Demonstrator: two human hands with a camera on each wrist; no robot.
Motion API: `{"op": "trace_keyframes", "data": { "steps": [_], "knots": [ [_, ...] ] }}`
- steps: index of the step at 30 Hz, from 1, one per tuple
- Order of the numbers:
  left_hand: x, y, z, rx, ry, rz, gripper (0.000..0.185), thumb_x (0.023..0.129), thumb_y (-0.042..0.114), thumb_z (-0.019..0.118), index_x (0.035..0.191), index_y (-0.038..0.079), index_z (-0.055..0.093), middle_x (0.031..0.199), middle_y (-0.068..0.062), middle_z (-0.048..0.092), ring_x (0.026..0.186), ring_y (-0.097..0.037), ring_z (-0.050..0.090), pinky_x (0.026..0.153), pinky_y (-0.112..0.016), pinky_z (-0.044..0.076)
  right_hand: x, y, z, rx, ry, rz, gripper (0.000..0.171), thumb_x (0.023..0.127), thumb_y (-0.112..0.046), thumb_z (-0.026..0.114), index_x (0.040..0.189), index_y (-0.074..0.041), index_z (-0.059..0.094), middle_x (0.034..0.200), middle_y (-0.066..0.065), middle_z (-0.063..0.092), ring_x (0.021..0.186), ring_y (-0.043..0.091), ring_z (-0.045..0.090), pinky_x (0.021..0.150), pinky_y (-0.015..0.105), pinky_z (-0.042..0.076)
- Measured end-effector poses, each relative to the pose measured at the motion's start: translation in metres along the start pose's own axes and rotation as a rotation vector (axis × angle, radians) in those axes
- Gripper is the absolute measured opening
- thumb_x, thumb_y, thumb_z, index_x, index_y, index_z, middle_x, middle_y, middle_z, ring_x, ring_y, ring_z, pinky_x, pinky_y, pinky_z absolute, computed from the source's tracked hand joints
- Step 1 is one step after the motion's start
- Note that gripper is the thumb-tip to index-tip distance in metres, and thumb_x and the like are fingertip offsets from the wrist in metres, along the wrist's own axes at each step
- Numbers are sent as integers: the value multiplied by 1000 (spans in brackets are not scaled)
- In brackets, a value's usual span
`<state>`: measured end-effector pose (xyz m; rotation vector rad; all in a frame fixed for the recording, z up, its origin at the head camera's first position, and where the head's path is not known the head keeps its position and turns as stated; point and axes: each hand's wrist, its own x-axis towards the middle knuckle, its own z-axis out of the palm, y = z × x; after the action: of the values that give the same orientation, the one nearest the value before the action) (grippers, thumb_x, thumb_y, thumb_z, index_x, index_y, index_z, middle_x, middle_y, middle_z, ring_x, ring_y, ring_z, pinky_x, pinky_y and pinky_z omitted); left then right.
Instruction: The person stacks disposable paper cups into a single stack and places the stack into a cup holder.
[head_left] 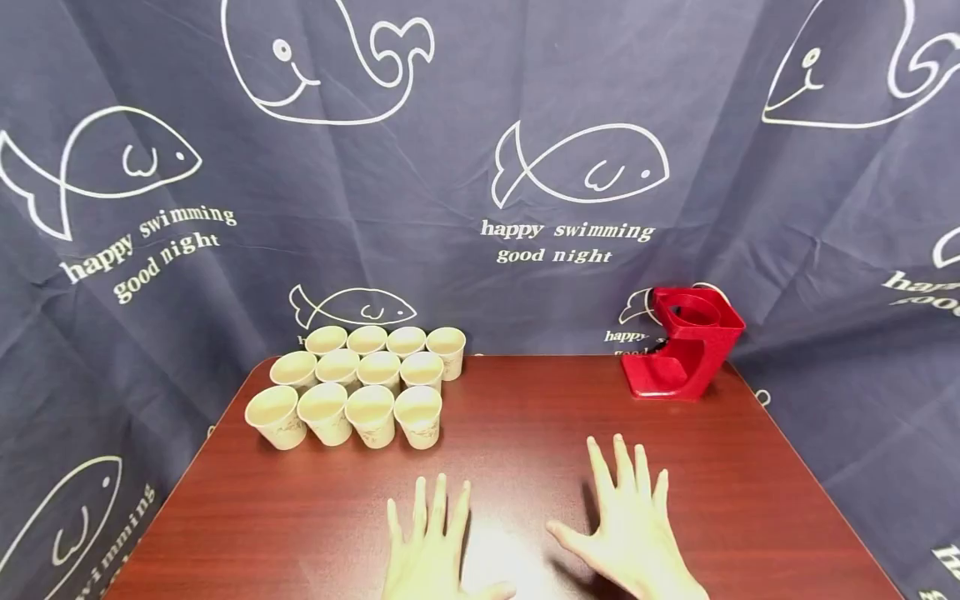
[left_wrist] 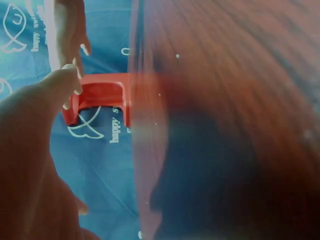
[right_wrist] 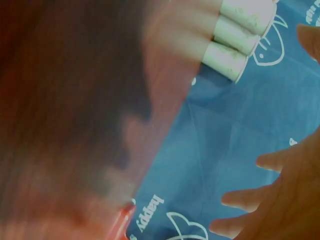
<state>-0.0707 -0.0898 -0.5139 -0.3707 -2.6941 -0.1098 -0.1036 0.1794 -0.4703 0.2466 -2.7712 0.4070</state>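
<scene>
Both hands are lying flat with fingers spread wide on the reddish-brown counter (head_left: 525, 433), the left hand (head_left: 431, 554) and right hand (head_left: 633, 533) sitting side by side near its front edge and holding nothing. Twelve paper cups (head_left: 360, 385) are standing upright, packed in three rows at the far left corner, well apart from the left hand. A red cup holder (head_left: 686, 354) is sitting at the far right corner, beyond the right hand, against the dark blue fish-print cloth (head_left: 480, 167).
</scene>
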Motion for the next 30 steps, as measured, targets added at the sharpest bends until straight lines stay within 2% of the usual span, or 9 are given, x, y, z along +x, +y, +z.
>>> {"op": "trace_keyframes", "data": {
  "steps": [7,11,15,22,27,30],
  "knots": [
    [8,6,-7,-41,-82,20,128,62,102,51,155,15,42,157,-21,45,145,-47,41,107,-76,29,9,14,-10,-33,88,-25,116,66,-68,83,156,-10,39,155,31,38,143,59,28,105,83,21],
    [13,10,-9,-71,-125,35,128,64,101,51,156,14,41,158,-23,43,146,-48,40,108,-76,29,16,23,-16,-27,94,-10,115,67,-67,83,157,-10,37,156,32,37,142,60,27,105,83,21],
    [22,16,-11,-144,-179,53,126,68,100,49,159,13,35,161,-24,38,149,-50,32,111,-76,25,25,32,-24,-27,110,-6,116,67,-66,82,158,-11,35,156,32,35,142,61,26,105,83,20],
    [48,33,-16,-245,-218,71,122,73,92,56,163,15,28,164,-19,35,154,-46,25,115,-72,25,50,47,-44,-8,126,-3,115,69,-63,83,159,-12,33,157,33,32,142,64,26,105,86,18],
    [75,47,-20,-280,-236,66,117,76,89,57,163,18,28,166,-16,33,156,-43,22,118,-70,26,68,62,-61,-8,159,-4,115,70,-60,83,159,-7,33,155,36,34,139,67,29,104,83,24],
    [93,55,-22,-290,-237,56,115,77,89,55,164,19,27,167,-13,32,157,-41,20,120,-68,25,80,74,-73,0,149,6,115,73,-61,82,158,-3,31,152,40,36,137,68,29,106,79,27]
  ]
}}
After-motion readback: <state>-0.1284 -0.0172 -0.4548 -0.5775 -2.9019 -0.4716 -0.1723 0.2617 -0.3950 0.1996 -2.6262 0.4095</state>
